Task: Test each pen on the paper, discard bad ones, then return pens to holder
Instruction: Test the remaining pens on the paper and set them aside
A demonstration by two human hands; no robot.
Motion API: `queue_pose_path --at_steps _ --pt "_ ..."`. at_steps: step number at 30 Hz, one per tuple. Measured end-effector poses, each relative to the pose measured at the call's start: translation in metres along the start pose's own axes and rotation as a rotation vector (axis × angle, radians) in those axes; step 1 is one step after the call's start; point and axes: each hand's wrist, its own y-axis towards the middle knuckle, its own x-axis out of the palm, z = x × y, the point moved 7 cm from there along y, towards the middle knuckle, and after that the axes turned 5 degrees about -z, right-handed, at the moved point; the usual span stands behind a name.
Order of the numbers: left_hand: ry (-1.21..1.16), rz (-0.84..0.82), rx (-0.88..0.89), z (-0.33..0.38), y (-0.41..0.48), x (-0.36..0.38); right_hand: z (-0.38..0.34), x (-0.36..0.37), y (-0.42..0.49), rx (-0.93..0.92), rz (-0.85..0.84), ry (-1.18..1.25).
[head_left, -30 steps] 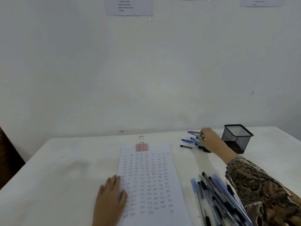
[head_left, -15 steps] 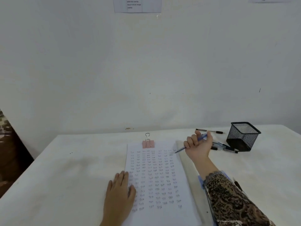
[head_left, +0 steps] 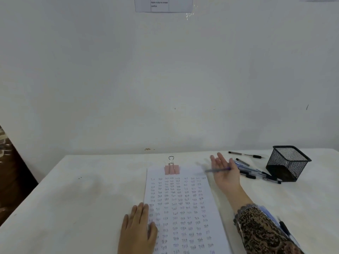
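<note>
Your right hand (head_left: 226,174) has swung back from the loose pens toward the paper. The fingers that were curled round the blue pen (head_left: 218,170) half a second ago now stand spread — the pen lies blurred across the palm, above the far right corner of the paper (head_left: 181,208), and I cannot tell whether your thumb pins it. Your left hand (head_left: 137,230) lies flat, fingers straight, pressing the paper's near left edge. The pen looks light, stiff and smooth, so it is likely to roll; take it low on the barrel, near the tip. To the right lie the loose pens (head_left: 256,173), just beside the mesh holder (head_left: 287,163). A pink binder clip (head_left: 171,168) sits at the paper's far edge on the worktop (head_left: 82,198) — well clear of the tip's path, as I judge it.
</note>
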Motion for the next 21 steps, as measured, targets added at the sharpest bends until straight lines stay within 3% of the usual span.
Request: queue_pose_path --at_steps 4,8,12,18,21 --pt "0.030 0.019 0.030 0.000 0.003 0.004 0.005 -0.013 0.007 0.030 0.061 -0.274" --pt "0.009 0.057 0.014 -0.001 0.002 0.001 0.001 -0.014 0.006 -0.007 0.062 -0.181" --pt "-0.020 0.097 -0.003 0.000 0.000 -0.003 0.002 -0.012 0.008 0.013 -0.027 -0.301" --pt "-0.029 0.192 -0.019 -0.002 -0.002 -0.005 0.000 0.003 0.004 -0.169 -0.124 -0.834" --pt "-0.020 0.228 -0.016 -0.003 -0.002 -0.003 0.005 -0.001 0.004 -0.208 -0.091 -0.882"
